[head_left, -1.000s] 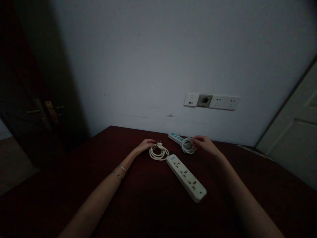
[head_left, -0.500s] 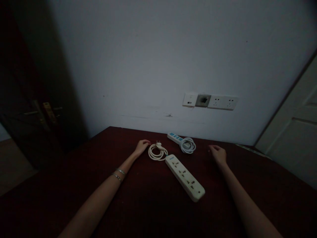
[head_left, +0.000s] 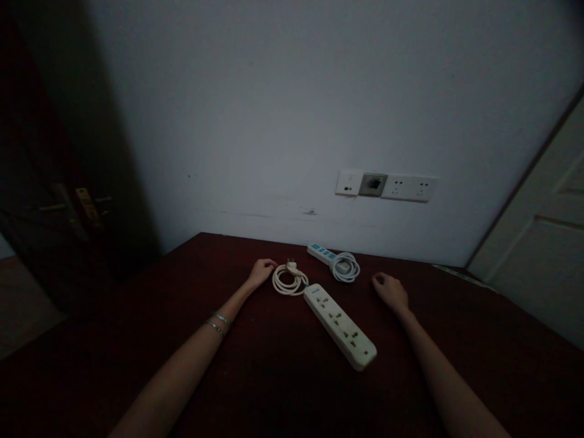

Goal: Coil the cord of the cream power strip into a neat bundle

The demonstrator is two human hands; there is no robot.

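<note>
On a dark red tabletop, my left hand (head_left: 261, 272) rests just left of a coiled cream cord (head_left: 283, 289). Its fingers are loosely bent, with a gap at the thumb and nothing held. The cord's plug (head_left: 291, 266) lies on top of the coil, prongs up. This cord runs to a large cream power strip (head_left: 340, 328), set diagonally with its sockets facing up. Behind it lies a smaller white power strip (head_left: 320, 252), its own white cord (head_left: 345, 275) looped around one end. My right hand (head_left: 391, 292) is right of that loop, fingers loosely curled, apart from both strips and empty.
The table (head_left: 255, 365) meets a pale wall behind. Wall sockets (head_left: 408, 188) and a grey switch plate (head_left: 373, 184) sit above its back edge. A dark door with a handle (head_left: 89, 204) stands at left, a white door (head_left: 552, 261) at right.
My right hand has moved a little to the left, toward the looped white cord. My left hand and both power strips have stayed in place.
</note>
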